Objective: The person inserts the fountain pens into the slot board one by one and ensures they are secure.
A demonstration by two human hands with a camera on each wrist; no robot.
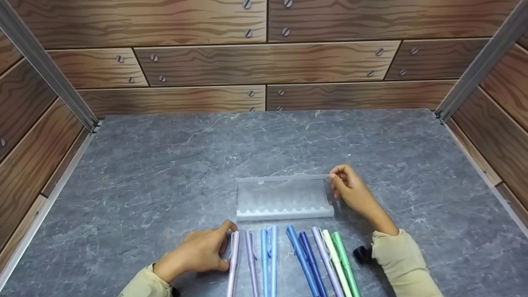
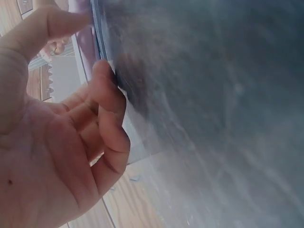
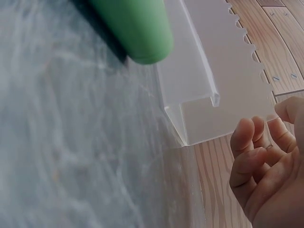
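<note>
A clear plastic pen display stand (image 1: 282, 194) with a scalloped front lip lies at the middle of the table. My right hand (image 1: 350, 187) pinches its far right corner between thumb and index finger; in the right wrist view the thumb (image 3: 289, 110) meets the stand's edge. My left hand (image 1: 204, 249) touches the leftmost pen, a pale lilac one (image 1: 233, 264), with the index finger at its far end and the thumb along its left side. Right of it lie a purple pen (image 1: 251, 262), two light blue pens (image 1: 268, 260) and several more.
A blue pen (image 1: 302, 260), a dark blue pen (image 1: 313, 264), a lavender pen (image 1: 327, 260), a pale green pen (image 1: 336, 262) and a green pen (image 1: 345, 262) lie below the stand's right half. Wood-patterned panels (image 1: 264, 64) surround the grey marbled table (image 1: 165, 165).
</note>
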